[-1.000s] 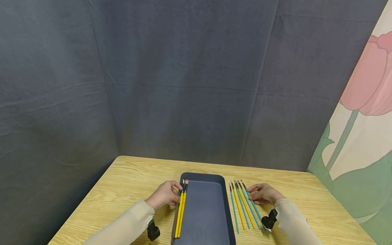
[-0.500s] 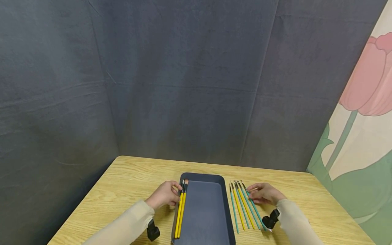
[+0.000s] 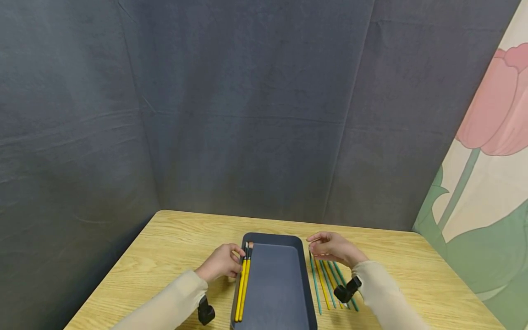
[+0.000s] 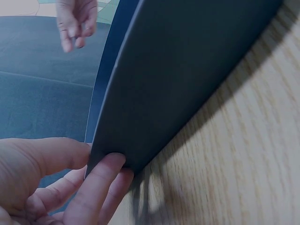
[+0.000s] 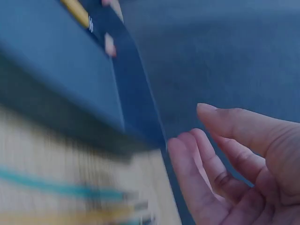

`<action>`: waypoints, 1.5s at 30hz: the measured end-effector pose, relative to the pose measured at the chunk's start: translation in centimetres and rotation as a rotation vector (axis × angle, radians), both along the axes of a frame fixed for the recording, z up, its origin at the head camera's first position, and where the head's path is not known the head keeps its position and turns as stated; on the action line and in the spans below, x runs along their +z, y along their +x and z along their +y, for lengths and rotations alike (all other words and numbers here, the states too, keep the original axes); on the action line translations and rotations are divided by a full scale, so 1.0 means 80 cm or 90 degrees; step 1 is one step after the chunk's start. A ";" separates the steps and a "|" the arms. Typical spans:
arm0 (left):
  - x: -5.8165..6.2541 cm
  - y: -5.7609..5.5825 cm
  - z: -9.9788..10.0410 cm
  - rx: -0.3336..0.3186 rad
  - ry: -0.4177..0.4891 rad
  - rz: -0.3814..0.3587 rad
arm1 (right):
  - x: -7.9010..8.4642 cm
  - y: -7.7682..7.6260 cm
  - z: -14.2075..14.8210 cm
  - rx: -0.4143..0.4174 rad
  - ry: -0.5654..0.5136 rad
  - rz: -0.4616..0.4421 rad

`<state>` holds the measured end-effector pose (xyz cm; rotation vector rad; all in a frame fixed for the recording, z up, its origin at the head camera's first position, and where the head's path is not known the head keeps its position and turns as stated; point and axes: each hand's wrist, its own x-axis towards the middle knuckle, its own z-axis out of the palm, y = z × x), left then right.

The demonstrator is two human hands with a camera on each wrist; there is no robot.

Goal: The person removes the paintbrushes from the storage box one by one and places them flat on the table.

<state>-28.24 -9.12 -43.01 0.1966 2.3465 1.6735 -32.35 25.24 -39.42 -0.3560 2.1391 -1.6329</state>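
- Behind the table: curtain (image 3: pixel 247 119), dark grey-blue, creased, filling most of the head view.
- Table (image 3: pixel 194 227): pale wood grain; bears the tray and the loose brushes.
- Tulip panel (image 3: pixel 488 114): pink flower, green leaves; far right, cut off by the view's edge.
- Tray (image 3: pixel 274 284): dark, oblong, shallow; between the two hands, its near end out of view.
- Loose brushes (image 3: pixel 327 284): teal and yellow handles, fanned on the table just right of the tray; most bristle ends hidden by the right hand.
- Left hand (image 3: pixel 220 263): gripping the tray's left rim between its digits, some against the outer wall. A light, steady hold should serve best; a tug would probably shift the tray.
- Right hand (image 3: pixel 335 249): fingers loosely bent, thumb parted from them, nothing held; above the brushes' far ends, beside the tray's far right corner. Contact with that corner: cannot tell. For handling a brush, a pinch on the handle, clear of the bristles and neighbouring handles, would be soundest.
- Yellow pair (image 3: pixel 245 289): two brushes in the tray, side by side along its left wall, bristles at the far end. A good model for alignment.
- Right camera (image 3: pixel 348 289): black, on the wrist; best held clear of the handles below.
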 end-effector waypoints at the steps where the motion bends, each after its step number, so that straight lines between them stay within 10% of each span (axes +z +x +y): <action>1: 0.000 0.000 0.000 0.000 0.001 -0.001 | 0.003 0.001 -0.009 0.005 -0.007 -0.001; 24: -0.001 -0.002 0.000 0.004 0.001 -0.005 | -0.006 0.009 -0.174 -0.048 0.083 -0.011; 45: 0.003 0.000 -0.004 0.005 -0.010 -0.008 | -0.041 0.011 -0.227 -0.062 0.145 -0.040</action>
